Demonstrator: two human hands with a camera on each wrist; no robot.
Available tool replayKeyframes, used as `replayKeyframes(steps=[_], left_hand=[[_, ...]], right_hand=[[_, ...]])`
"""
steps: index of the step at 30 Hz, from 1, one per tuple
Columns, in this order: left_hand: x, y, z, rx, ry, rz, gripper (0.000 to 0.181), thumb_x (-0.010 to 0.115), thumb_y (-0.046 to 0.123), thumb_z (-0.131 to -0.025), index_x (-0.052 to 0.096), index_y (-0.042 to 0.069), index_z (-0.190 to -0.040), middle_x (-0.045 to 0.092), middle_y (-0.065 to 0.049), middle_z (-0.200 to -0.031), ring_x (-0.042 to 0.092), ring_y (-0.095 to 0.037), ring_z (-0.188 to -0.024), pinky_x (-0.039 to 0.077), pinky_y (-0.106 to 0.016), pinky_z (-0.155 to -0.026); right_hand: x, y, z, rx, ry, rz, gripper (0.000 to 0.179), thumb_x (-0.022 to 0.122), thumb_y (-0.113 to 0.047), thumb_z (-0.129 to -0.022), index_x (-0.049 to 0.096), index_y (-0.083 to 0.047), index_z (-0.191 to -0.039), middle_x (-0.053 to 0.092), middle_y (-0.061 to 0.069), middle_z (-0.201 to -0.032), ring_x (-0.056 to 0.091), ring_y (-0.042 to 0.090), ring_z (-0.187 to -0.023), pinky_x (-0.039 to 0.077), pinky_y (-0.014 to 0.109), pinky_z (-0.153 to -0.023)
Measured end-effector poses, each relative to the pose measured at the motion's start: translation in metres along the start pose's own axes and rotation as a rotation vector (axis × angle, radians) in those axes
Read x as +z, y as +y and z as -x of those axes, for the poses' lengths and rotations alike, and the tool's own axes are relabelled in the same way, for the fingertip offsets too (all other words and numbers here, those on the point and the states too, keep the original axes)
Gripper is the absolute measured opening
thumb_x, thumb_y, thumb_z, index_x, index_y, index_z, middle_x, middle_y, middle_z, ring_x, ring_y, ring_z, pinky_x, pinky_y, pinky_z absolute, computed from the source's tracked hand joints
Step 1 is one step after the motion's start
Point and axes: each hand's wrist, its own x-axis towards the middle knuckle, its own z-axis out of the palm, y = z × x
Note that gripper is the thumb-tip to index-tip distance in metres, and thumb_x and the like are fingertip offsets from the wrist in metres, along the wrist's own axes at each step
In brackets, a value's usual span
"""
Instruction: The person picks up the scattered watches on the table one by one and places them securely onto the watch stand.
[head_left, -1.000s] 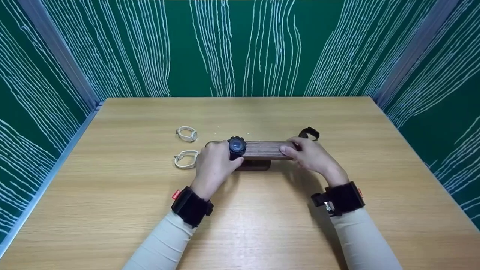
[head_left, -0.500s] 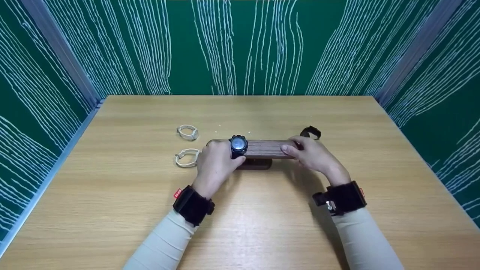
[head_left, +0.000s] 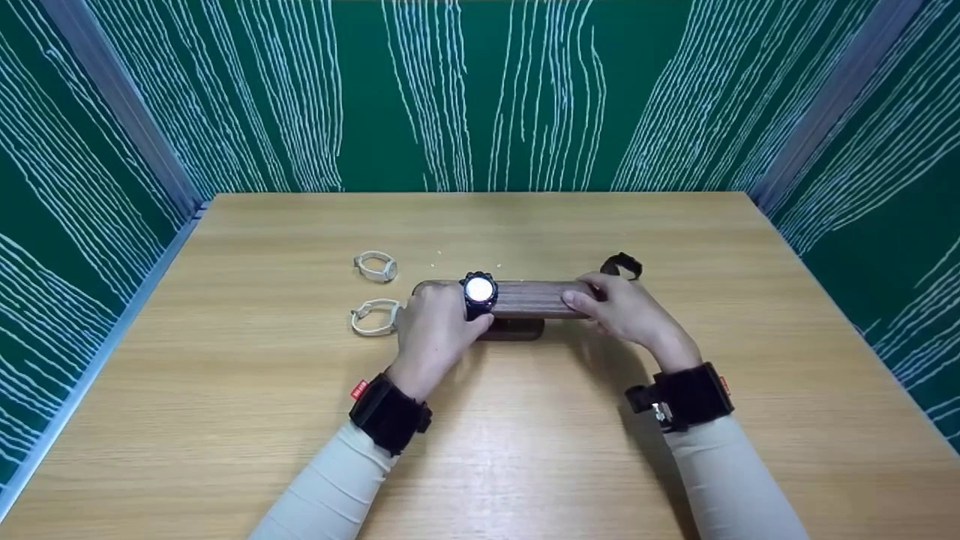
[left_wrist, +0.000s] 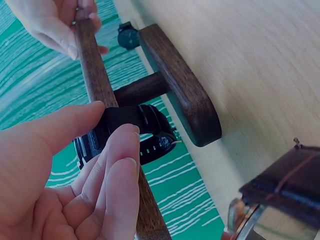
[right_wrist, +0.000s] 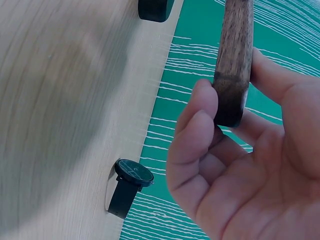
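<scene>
Both hands are engaged on a wooden stand, which rests near the middle of the table (head_left: 480,465) and comprises a horizontal bar (head_left: 532,300), a short post (left_wrist: 142,89) and a rounded base (head_left: 514,331) beneath. The left hand (head_left: 435,326) is clamped on a black watch (head_left: 480,289), thumb on one side and fingers on the other; the watch's strap loops around the bar left of the post, its round face lit bright white in the head view (whether the strap is fastened cannot be determined). The right hand (head_left: 626,309) is clamped on the right end of the bar, thumb and fingers on opposite sides. Two further watches lie on the table to the left: a far watch (head_left: 388,271), well apart from the stand, and a near watch (head_left: 359,313) just beside the left hand. The left wrist view records a brown stitched strap (left_wrist: 282,182) close by; which of these two it belongs to cannot be told. A dark watch (right_wrist: 135,171) lies on the table just beyond the right hand. Each wrist carries a black band, with pale sleeves below. A green wall (head_left: 480,150) with white wavy lines stands behind the table.
</scene>
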Motion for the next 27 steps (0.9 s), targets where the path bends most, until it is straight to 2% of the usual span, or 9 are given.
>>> replayKeyframes(steps=[7, 14, 19, 27], left_hand=[[0.0031, 0.001, 0.0012, 0.008, 0.023, 0.012, 0.042, 0.089, 0.045, -0.084, 0.068, 0.011, -0.074, 0.07, -0.007, -0.081, 0.068, -0.027, -0.078, 0.059, -0.042, -0.06], [0.0023, 0.0019, 0.0006, 0.017, 0.008, 0.025, 0.041, 0.089, 0.046, -0.084, 0.072, 0.009, -0.081, 0.071, -0.005, -0.08, 0.065, -0.025, -0.075, 0.058, -0.039, -0.06], [0.002, 0.0017, 0.0001, 0.003, -0.016, 0.035, 0.042, 0.089, 0.046, -0.085, 0.067, 0.012, -0.077, 0.065, -0.001, -0.075, 0.063, -0.022, -0.072, 0.056, -0.038, -0.059], [0.0024, 0.0009, 0.0007, 0.011, -0.011, 0.042, 0.045, 0.088, 0.046, -0.086, 0.06, 0.014, -0.072, 0.059, 0.002, -0.071, 0.062, -0.022, -0.074, 0.057, -0.04, -0.061]], right_hand=[[0.0006, 0.0015, -0.0013, -0.006, 0.001, 0.007, 0.048, 0.06, -0.042, -0.109, 0.062, -0.006, -0.14, 0.072, 0.019, -0.102, 0.071, 0.031, -0.08, 0.056, 0.031, -0.066], [-0.0002, 0.0011, -0.0017, 0.008, 0.002, 0.009, 0.047, 0.059, -0.042, -0.109, 0.062, -0.007, -0.141, 0.072, 0.017, -0.106, 0.073, 0.032, -0.085, 0.06, 0.035, -0.071], [-0.0008, 0.0003, -0.0012, 0.015, -0.006, 0.004, 0.052, 0.059, -0.044, -0.109, 0.06, -0.005, -0.144, 0.072, 0.019, -0.111, 0.074, 0.03, -0.086, 0.062, 0.041, -0.075], [-0.0016, -0.0012, -0.0007, 0.032, -0.014, 0.007, 0.059, 0.059, -0.048, -0.108, 0.057, -0.004, -0.147, 0.071, 0.021, -0.117, 0.074, 0.028, -0.084, 0.06, 0.036, -0.075]])
